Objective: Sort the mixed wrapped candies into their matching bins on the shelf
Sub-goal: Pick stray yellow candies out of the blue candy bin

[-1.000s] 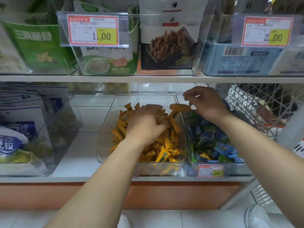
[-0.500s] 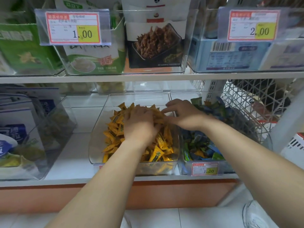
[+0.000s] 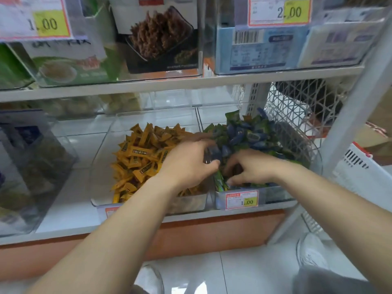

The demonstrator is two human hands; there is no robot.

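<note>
While I watch through the head camera, the shelf (image 3: pixel 63 209) carries two clear bins side by side: the left bin (image 3: pixel 191 204) is heaped with yellow candies (image 3: pixel 140 153), the right bin (image 3: pixel 275 194) with blue and green candies (image 3: pixel 246 132). The left hand (image 3: pixel 188 164) lies across the yellow heap, thumb and fingers curled round a blue candy (image 3: pixel 215 152) just over the right bin's near wall. The right hand (image 3: pixel 252 168) sits at that bin's front, fingers curled down among wrappers; I cannot tell whether it grips any. A tag (image 3: pixel 241 200) fronts that bin.
</note>
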